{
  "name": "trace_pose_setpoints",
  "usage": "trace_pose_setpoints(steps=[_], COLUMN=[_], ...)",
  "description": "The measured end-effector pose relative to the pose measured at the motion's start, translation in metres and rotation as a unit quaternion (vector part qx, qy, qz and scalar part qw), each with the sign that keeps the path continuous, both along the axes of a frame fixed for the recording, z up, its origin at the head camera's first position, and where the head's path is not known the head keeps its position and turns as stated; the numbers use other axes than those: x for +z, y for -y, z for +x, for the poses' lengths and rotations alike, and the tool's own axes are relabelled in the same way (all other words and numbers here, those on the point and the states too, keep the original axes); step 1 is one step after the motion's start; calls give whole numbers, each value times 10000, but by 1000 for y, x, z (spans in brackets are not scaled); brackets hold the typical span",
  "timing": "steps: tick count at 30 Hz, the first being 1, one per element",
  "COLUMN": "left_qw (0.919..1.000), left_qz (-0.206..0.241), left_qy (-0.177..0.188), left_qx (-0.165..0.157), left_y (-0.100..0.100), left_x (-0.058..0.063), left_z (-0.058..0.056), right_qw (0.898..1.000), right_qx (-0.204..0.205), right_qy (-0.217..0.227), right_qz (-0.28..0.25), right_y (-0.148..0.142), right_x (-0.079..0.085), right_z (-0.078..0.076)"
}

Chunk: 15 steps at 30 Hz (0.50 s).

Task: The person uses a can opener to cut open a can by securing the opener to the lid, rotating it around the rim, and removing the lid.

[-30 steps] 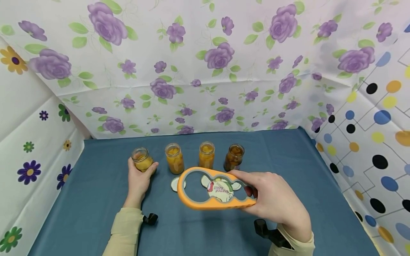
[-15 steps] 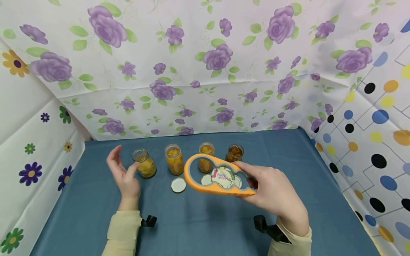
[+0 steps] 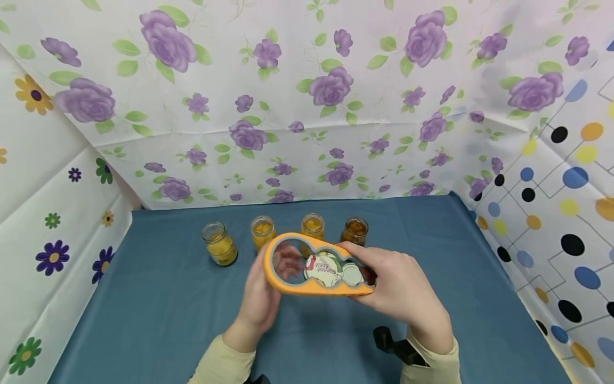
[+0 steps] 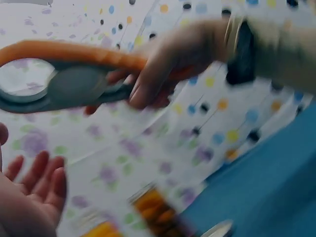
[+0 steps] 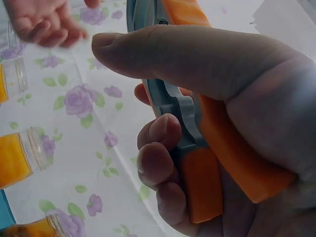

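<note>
My right hand (image 3: 400, 280) grips the handle end of an orange jar opener (image 3: 297, 288) with grey lining, held above the table. In the right wrist view, the thumb crosses the orange handles (image 5: 202, 187) and the fingers curl round them. My left hand (image 3: 259, 298) is at the opener's wide left end, its fingers showing through the ring. Both wrist views show that hand (image 4: 34, 197) apart from the opener, fingers loosely bent, holding nothing. A printed lid (image 3: 322, 269) and a plain pale lid (image 3: 352, 274) show through the opener's openings.
Several lidless glass jars stand in a row at the back: a pale yellow fruit jar (image 3: 220, 246) at left, two orange-yellow fruit jars (image 3: 263, 228) (image 3: 313, 224), and a dark brown jar (image 3: 355, 229) at right. Blue cloth (image 3: 144, 298) covers the table; patterned sheets (image 3: 288, 96) surround it.
My left hand has let go of the leftmost jar, which stays standing, and has moved right to the opener. The opener in my right hand has risen a little and stays gripped.
</note>
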<state>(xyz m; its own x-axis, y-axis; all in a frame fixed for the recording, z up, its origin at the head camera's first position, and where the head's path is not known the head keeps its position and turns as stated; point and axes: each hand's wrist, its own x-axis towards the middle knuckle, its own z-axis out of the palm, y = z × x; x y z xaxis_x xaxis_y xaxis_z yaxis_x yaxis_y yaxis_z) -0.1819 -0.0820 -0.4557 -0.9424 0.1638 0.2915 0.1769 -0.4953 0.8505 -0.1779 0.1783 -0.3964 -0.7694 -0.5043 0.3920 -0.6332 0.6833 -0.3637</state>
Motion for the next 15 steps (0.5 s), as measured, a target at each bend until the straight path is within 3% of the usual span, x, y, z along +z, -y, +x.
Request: trace_pose_setpoints(steps=[3, 5, 8, 11, 15], left_qw=[9901, 9733, 9405, 9193, 9095], left_qz=[421, 978, 1747, 2071, 2021], left_qy=[888, 1330, 1687, 1809, 1852], left_qx=[-1005, -1596, -2377, -2815, -3126], left_y=[-9, -12, -15, -15, -16], left_x=[-1, -3, -6, -8, -9], left_z=[5, 7, 9, 10, 12], right_qw=[10000, 9999, 9998, 9996, 9990], right_qx=[-20, -38, -45, -17, -27], right_qy=[-49, -61, -74, -121, -234], right_qz=[65, 101, 156, 241, 392], right_y=[2, 4, 6, 8, 11], right_x=[-1, -2, -2, -3, -4], right_z=[1, 1, 0, 0, -1])
